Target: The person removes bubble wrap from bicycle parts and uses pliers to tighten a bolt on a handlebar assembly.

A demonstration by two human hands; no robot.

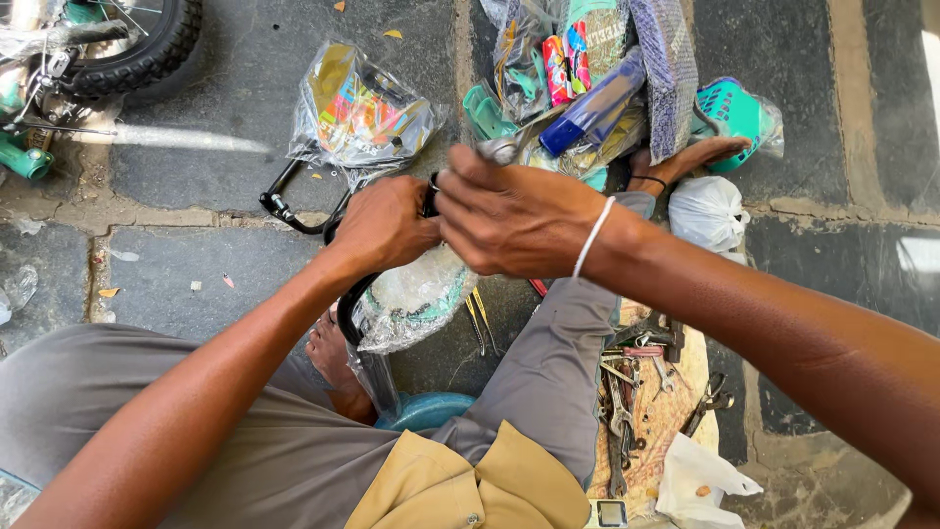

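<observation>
The person sits low on the stone floor (196, 255) with knees apart, both hands meeting over a plastic-wrapped bicycle part (411, 299) held upright between the legs, just in front of a bare foot. The left hand (385, 227) is closed tight around the black curved bar (345, 312) at the top of that part, steadying it. The right hand (514, 217), a white band at its wrist, is clamped with curled fingers on a metal tool (501, 149) whose silver head pokes out above the knuckles; it seems to be working on a fastening at the top of the part, though the joint itself is hidden under the hands. To my eye the job is somewhere in the middle: the part is still mostly in its clear wrapping, a second black bar (284, 208) lies loose on the floor beside a bagged colourful sheet (360, 113), and a heap of packaged pieces (597, 78) sits at the far side unopened. A small bicycle wheel (137, 44) shows at the far left corner of the floor. Spanners and pliers (627, 392) are spread on a patterned cloth (676, 402) by the person's right knee, within reach, so plenty of fitting looks left to do.
</observation>
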